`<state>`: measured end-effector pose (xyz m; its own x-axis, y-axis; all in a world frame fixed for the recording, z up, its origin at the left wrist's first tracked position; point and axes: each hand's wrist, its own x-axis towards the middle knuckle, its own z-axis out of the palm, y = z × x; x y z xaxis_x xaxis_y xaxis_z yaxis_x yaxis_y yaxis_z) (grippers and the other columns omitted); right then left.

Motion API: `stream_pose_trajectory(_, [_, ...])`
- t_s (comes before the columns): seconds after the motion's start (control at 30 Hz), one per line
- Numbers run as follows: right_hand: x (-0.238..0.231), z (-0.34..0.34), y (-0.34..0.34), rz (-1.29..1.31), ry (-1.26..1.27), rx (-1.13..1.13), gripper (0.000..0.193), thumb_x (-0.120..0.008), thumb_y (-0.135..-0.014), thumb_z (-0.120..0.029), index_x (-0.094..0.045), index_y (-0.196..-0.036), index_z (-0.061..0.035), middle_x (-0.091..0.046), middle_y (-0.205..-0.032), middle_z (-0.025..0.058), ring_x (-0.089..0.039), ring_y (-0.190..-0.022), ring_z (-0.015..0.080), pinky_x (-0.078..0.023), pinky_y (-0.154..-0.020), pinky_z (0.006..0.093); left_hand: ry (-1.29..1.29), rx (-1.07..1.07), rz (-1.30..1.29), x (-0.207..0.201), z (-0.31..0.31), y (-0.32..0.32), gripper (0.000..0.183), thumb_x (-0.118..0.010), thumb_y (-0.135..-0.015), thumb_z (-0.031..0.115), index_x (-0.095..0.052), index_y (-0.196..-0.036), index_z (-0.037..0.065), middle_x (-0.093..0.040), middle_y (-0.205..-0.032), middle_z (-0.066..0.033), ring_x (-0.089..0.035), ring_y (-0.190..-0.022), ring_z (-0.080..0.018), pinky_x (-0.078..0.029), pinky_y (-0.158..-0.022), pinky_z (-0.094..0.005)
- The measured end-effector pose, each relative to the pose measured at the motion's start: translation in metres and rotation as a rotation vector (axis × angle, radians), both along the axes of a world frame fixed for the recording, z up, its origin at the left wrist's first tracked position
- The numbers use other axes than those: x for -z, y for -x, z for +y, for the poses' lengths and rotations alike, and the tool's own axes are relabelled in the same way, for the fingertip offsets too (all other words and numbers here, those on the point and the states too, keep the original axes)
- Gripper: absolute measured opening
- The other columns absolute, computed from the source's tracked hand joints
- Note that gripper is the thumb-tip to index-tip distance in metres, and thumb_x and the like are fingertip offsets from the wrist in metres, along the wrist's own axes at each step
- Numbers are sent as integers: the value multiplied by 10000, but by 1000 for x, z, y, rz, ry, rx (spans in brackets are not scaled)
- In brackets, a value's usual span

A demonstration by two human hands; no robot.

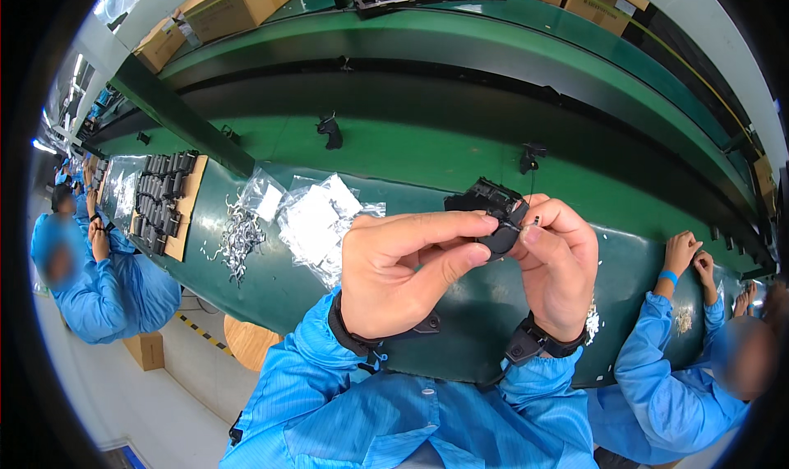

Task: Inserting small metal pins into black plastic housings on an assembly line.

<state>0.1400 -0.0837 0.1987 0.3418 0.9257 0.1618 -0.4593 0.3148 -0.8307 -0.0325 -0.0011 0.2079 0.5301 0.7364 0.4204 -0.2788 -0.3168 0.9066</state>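
Observation:
My left hand [390, 268] is closed, its thumb and fingers pinching a black plastic assembly [491, 196] with a rounded lower end, held up over the green table. Close against the assembly's right side is my right hand [563, 263], thumb and index finger pressed together on a tiny dark-and-light piece [536, 220]. The piece is too small for me to tell its kind, and whether it touches the assembly I cannot tell. My fingers hide part of the assembly. Left of my hands lie clear plastic bags [316, 222] with white contents, beside a pile of small silvery parts [240, 237].
Cardboard carrying rows of black parts [160, 194] lies at the left. Across the table runs a green conveyor belt [427, 144] with scattered black assemblies [329, 130]. Small white pieces [592, 321] sit beside my right wrist. Co-workers in blue [107, 296] sit at both sides.

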Motion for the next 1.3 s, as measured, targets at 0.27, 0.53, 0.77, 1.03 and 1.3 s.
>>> stream_pose_trajectory(0.27, [-4, -4, 7, -344, 17, 283, 66, -684, -926, 2, -645, -962, 39, -639, -1008, 125, -664, -857, 185, -594, -775, 341, 98, 0, -36, -2, -2, 1, 296, -721, -892, -102, -704, -1187, -72, -759, -1015, -213, -770, -901, -241, -637, -769, -313])
stream_pose_trajectory(0.53, [-16, -7, 15, -1120, -468, 376, 170, -820, -752, -65, -666, -811, -24, -640, -822, 108, -630, -718, 261, -622, -898, 537, -36, -44, 17, 0, -2, 0, 281, -687, -883, -167, -681, -1159, -114, -738, -1093, -243, -755, -975, -292, -658, -837, -373])
stream_pose_trajectory(0.77, [-12, -5, 21, -1222, -473, 480, 165, -809, -744, -47, -647, -753, -22, -624, -792, 104, -622, -682, 256, -622, -901, 529, -118, -99, 41, 1, -2, -1, 293, -712, -851, -183, -706, -1132, -101, -746, -1100, -232, -764, -948, -265, -645, -836, -332])
stream_pose_trajectory(1.03, [-16, -6, 21, -1302, -419, 499, 153, -802, -725, -32, -653, -754, -19, -626, -780, 106, -616, -652, 252, -628, -880, 509, -146, -134, 79, -3, -2, -2, 280, -727, -838, -175, -723, -1104, -88, -761, -1063, -220, -771, -915, -240, -641, -804, -306])
stream_pose_trajectory(1.3, [-15, -2, 24, -1302, -451, 490, 153, -799, -716, -19, -648, -747, -15, -632, -785, 103, -626, -654, 259, -624, -884, 508, -191, -162, 110, -2, -5, -1, 304, -731, -828, -178, -723, -1116, -79, -765, -1060, -211, -774, -897, -233, -639, -790, -304])
